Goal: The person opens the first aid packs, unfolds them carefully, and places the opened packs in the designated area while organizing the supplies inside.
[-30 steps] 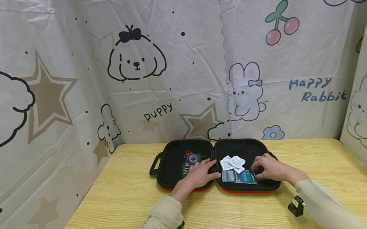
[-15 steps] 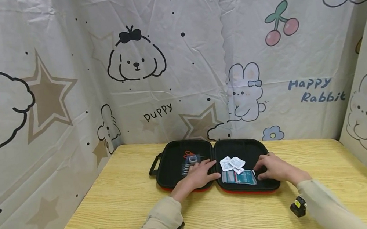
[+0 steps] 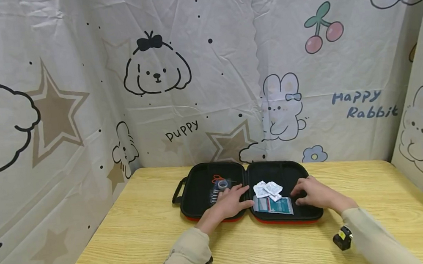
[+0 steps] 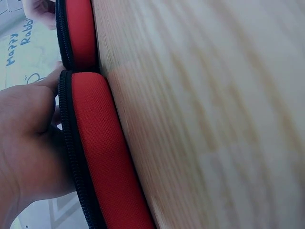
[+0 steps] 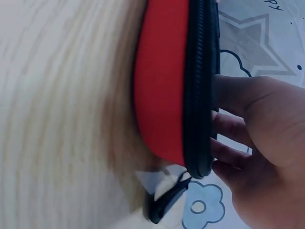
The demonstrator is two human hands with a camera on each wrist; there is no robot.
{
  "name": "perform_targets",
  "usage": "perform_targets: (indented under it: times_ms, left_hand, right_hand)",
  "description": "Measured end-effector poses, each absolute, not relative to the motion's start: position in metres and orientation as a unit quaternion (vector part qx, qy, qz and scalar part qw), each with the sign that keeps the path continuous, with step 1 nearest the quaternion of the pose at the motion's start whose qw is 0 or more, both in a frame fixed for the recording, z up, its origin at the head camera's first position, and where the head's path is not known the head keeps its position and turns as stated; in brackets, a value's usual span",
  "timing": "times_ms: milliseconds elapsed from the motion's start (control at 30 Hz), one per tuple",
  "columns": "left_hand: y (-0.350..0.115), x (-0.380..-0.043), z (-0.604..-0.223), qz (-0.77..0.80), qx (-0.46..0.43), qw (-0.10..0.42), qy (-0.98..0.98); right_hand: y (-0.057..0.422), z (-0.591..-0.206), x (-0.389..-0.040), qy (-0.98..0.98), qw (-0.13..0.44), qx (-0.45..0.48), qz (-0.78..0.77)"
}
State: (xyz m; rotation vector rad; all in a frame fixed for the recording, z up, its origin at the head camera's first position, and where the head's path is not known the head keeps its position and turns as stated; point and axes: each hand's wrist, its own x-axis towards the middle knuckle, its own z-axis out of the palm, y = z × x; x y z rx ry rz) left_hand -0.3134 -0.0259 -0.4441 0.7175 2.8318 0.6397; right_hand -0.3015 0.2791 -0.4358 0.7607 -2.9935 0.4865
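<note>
A black-lined case (image 3: 195,197) with a red outer shell lies opened flat on the table. My left hand (image 3: 227,202) rests over its left half by the hinge, fingers extended. Partly under that hand are a tape roll (image 3: 222,184), orange-handled scissors (image 3: 218,177) and a clear pack of small items (image 3: 214,195). In the right half, several white sachets (image 3: 268,189) lie above a teal flat packet (image 3: 274,205). Beside the packet's right end is my right hand (image 3: 313,192), fingers loosely bent, seemingly apart from it. In the right wrist view, the case wall hides the fingertips.
The wooden table (image 3: 137,237) surrounds the case. A carry handle (image 3: 179,190) sticks out on the case's left side. A zipper pull (image 5: 167,202) hangs at its right corner. Printed cloth (image 3: 190,66) hangs behind and on both sides.
The teal packet has shifted slightly left and down inside the right half. My right fingers have drawn back from its right end. My left hand has stayed in place.
</note>
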Motion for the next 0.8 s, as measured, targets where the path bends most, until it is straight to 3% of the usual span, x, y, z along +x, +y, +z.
perform_targets:
  times_ms: [800]
  left_hand:
    - [-0.025, -0.316, -0.447, 0.213, 0.238, 0.074, 0.945]
  right_hand:
    - [0.267, -0.408, -0.309, -0.954, -0.007, 0.222, 0.202]
